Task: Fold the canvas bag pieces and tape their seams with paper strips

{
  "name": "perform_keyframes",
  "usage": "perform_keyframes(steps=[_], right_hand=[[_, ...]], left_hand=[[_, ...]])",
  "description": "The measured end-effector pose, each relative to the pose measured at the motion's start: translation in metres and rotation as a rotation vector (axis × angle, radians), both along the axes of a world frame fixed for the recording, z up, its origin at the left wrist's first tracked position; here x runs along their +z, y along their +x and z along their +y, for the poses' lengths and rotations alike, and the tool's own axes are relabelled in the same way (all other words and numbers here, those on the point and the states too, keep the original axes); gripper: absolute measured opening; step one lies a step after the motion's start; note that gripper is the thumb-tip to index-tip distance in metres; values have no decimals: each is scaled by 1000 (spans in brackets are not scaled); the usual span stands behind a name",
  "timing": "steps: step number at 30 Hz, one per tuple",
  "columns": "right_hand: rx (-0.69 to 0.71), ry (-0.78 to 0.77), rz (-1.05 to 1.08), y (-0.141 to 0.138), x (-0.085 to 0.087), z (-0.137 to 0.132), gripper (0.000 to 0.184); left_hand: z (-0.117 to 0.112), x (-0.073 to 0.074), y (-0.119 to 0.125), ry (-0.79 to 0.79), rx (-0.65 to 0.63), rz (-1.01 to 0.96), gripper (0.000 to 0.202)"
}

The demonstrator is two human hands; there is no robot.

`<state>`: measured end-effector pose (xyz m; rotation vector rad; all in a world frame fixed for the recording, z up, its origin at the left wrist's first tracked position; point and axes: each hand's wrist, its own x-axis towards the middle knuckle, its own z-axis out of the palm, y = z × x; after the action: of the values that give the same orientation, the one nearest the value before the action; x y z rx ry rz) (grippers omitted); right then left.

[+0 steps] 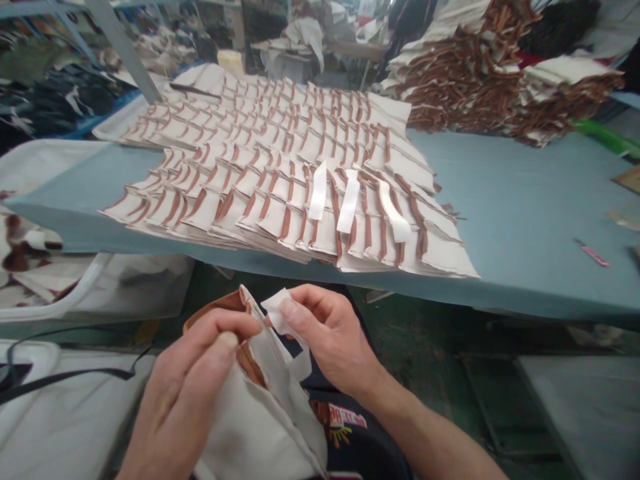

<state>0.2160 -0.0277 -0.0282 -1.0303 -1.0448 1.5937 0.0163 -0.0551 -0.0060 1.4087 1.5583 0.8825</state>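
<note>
A cream fabric piece with brown edging (270,413) rests on my lap. My left hand (195,373) pinches its upper edge, near a fold where the brown lining shows. Between thumb and fingers of my right hand (325,327) is a white strip (277,308), its lower end hanging down beside the fabric. The strip's top lies close to the fabric edge; whether they touch I cannot tell.
Overlapping rows of cream and brown pieces (260,193) cover much of the blue-green table (500,220). Three white strips (349,201) lie on them. Tall stacks (465,80) stand at the back right. White bins (95,283) sit at the left. A small pink tool (593,254) lies at right.
</note>
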Motion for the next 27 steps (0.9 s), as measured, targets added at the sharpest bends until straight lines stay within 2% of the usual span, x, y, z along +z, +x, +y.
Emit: perform_keyframes(steps=[3,8,12,15,18,21,23,25,27], right_hand=[[28,-35,55,3,-2,3,53],[88,-86,108,3,1,3,61],[113,-76,108,1,2,2,59],[175,-85,110,2,2,1,54],[184,-35,30,4,2,1,44],[141,171,-135,6,5,0,26],[139,258,-224,7,9,-1,21],[169,220,-227,6,15,-3,23],[212,119,-161,3,22,-6,28]], left_hand=[[1,1,-3,-92,34,-141,43],[4,1,-5,-174,102,-160,43],[3,-8,-25,-331,21,-300,57],[-1,-13,-45,-424,-62,-334,54],[-5,-8,-56,-389,-204,-199,48],[-3,4,-57,-296,-282,-1,40],[1,13,-55,-232,-313,97,37],[5,20,-52,-162,-337,147,35],[8,24,-49,-103,-340,156,34]])
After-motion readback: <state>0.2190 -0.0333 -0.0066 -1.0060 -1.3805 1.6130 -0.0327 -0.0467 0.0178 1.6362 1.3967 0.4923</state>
